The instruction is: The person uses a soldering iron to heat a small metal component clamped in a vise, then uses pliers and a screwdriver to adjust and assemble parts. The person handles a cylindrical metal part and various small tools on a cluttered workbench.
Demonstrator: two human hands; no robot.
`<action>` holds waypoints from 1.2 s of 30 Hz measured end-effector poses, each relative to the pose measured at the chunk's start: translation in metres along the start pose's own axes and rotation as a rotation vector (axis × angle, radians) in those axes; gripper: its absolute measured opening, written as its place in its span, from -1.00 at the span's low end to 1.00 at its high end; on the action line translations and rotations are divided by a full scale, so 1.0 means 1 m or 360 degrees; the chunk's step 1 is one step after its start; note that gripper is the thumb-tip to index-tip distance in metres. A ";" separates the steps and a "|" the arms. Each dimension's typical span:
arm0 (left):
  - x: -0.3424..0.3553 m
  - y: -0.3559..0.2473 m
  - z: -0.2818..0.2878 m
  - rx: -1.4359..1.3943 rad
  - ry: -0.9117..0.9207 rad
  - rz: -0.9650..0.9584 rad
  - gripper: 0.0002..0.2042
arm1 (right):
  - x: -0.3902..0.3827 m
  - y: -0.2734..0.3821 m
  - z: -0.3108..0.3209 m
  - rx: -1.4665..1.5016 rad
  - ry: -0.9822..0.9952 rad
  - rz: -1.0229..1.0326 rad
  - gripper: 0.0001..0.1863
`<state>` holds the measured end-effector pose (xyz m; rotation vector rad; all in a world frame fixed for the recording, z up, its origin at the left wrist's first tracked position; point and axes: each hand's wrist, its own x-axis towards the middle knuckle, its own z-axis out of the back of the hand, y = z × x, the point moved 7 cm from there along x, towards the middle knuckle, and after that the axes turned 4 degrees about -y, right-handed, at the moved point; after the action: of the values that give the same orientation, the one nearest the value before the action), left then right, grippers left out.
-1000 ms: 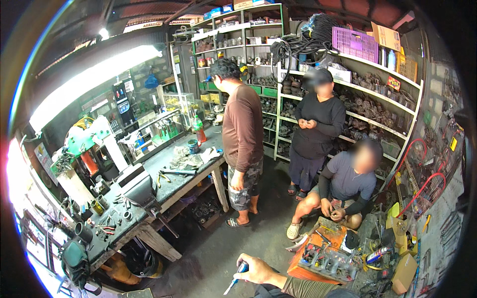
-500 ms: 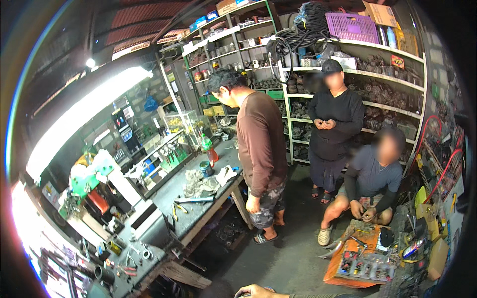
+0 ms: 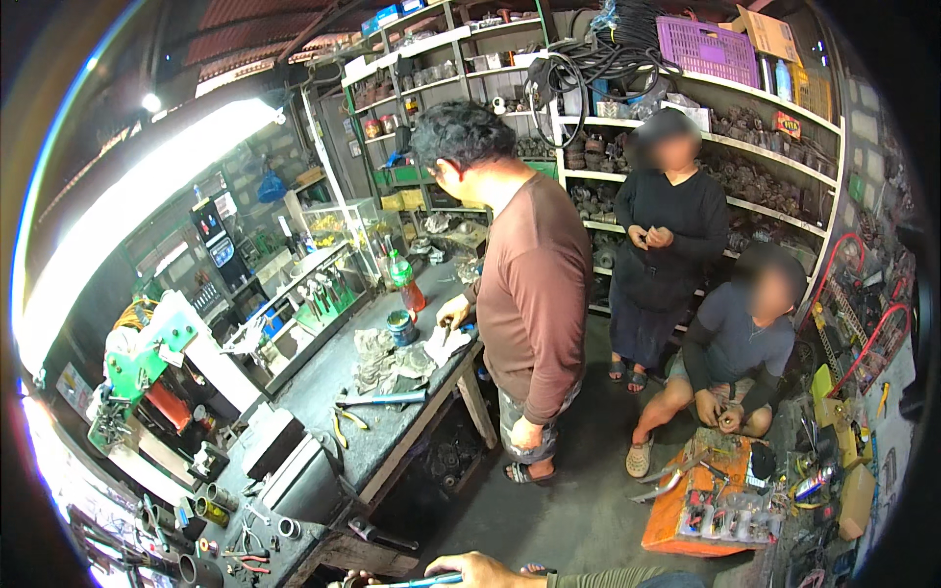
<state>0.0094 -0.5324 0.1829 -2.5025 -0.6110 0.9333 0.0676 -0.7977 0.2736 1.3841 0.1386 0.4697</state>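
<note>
At the lower edge my right hand (image 3: 478, 568) comes in from the right, below an olive sleeve (image 3: 608, 578). Its fingers are bent over a slim blue rod-like tool (image 3: 423, 581), cut off by the picture's edge. Left of it, small brownish shapes at the edge may be fingertips of my left hand (image 3: 359, 578); too little shows to tell what they do. The workbench (image 3: 382, 446) lies ahead on the left. On its near end are pliers with red handles (image 3: 251, 561), a metal ring (image 3: 289, 528) and a dark cylindrical sleeve (image 3: 201, 570).
A bench vise (image 3: 304, 480) stands on the bench. Beyond it lie a blue-handled bar (image 3: 382, 399), yellow-handled pliers (image 3: 343, 426) and rags (image 3: 377, 367). A person in brown (image 3: 539, 284) stands there; another stands at the shelves (image 3: 765, 142). A seated person works by an orange tray (image 3: 667, 529).
The view has shifted. My right hand shows further left, with the blue tool now visible. The person in brown has leaned in, one hand at the rags. The seated person's hands hold a round part.
</note>
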 end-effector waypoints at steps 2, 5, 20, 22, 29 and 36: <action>0.008 -0.019 -0.002 0.0097 0.0149 -0.0052 -0.57 | 0.007 0.001 -0.024 0.0006 0.0082 -0.0064 -0.62; 0.049 -0.057 0.016 -0.0112 0.0345 0.0189 -0.66 | 0.019 0.006 -0.068 0.0157 -0.0026 0.0047 -0.60; 0.055 -0.124 -0.019 -0.0502 0.0406 0.0786 -0.67 | 0.028 0.079 -0.167 0.0078 -0.0273 -0.0140 -0.71; 0.057 -0.126 -0.021 -0.0491 0.0415 0.0751 -0.68 | 0.033 0.085 -0.169 0.0008 -0.0260 -0.0142 -0.71; 0.063 -0.124 -0.024 -0.0466 0.0440 0.0706 -0.78 | 0.039 0.081 -0.168 -0.0029 -0.0245 -0.0063 -0.70; 0.061 -0.108 -0.029 -0.0449 0.0407 0.0719 -0.77 | 0.035 0.074 -0.153 -0.0143 -0.0259 -0.0011 -0.70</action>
<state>0.0432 -0.4174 0.2266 -3.0241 -0.0966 0.6847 0.0261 -0.6364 0.3216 1.3276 -0.0105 0.3518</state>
